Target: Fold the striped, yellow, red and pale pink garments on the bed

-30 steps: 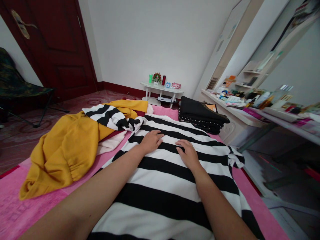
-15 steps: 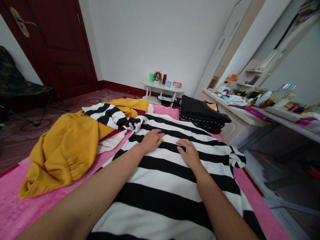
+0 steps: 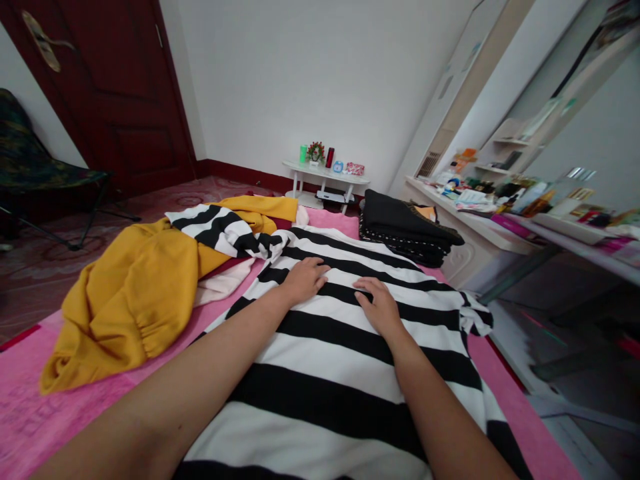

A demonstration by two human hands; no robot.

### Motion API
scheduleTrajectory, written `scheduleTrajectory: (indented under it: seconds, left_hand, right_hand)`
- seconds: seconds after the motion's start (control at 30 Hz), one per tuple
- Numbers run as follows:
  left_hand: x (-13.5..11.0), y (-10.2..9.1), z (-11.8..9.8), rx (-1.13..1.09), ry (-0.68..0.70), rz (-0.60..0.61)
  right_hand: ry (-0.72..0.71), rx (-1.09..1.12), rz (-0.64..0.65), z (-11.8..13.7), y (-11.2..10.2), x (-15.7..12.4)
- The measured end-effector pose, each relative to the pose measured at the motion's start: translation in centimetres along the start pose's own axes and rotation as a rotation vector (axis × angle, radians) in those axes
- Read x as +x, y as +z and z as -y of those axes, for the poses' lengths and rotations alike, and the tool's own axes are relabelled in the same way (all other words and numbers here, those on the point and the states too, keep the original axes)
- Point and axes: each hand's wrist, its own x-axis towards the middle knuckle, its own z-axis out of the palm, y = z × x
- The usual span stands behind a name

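A black-and-white striped shirt (image 3: 325, 363) lies spread over a pink blanket (image 3: 530, 407). On its upper middle rests my left hand (image 3: 304, 279), palm down with the fingers stretched out. My right hand (image 3: 377, 303) lies on the same stripes a little to the right, fingers loosely extended and the thumb apart. Neither hand grips the cloth. The shirt's left sleeve (image 3: 215, 230) is bunched over a yellow garment (image 3: 135, 293); its right sleeve (image 3: 476, 315) is crumpled at the blanket's right side. My forearms cover part of the lower shirt.
A folded stack of black clothes (image 3: 405, 227) sits beyond the shirt on the right. A dressing table (image 3: 470, 223) crowded with bottles runs along the right. Small items stand on a low white table (image 3: 327, 172) by the wall. A camouflage folding chair (image 3: 45, 167) is at left.
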Motion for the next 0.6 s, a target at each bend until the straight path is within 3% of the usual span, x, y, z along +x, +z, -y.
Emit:
scheduleTrajectory:
  seconds: [0.6]
  left_hand:
    - [0.03, -0.25, -0.19, -0.025, -0.014, 0.019]
  right_hand:
    - [0.006, 0.017, 0.006, 0.04, -0.02, -0.01]
